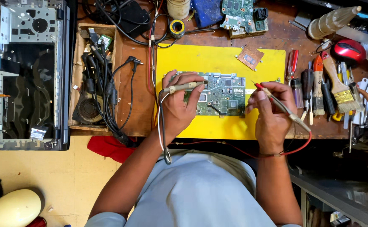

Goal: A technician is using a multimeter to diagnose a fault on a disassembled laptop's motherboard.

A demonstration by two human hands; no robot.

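The left hand (176, 105) is closed around a pale probe (183, 87), whose tip rests on the upper left part of a green circuit board (219, 94). The right hand (270, 111) pinches a red probe (272, 97) like a pen, its tip raised just beside the board's right edge; whether it touches the board I cannot tell. A red lead (295, 147) loops from that probe round the right wrist.

The board lies at the centre of the frame on a yellow mat (192, 59), which covers the middle of a wooden bench (140, 105). A small copper plate (250, 57) sits on the mat's upper right corner.

To the right of the mat lie screwdrivers (306, 84) and a brush (337, 86), side by side. A red mouse (349, 51) is in the upper right.

Left of the mat stands an open wooden box (75, 75). It holds a tangle of black cables (100, 84), with a round black fan (87, 110) at its lower end and a small green part near the top. Further left, an opened computer case (24, 71) fills the upper left of the frame.

At the top, a second board (238, 12) and a tape roll (177, 27) lie on the bench.
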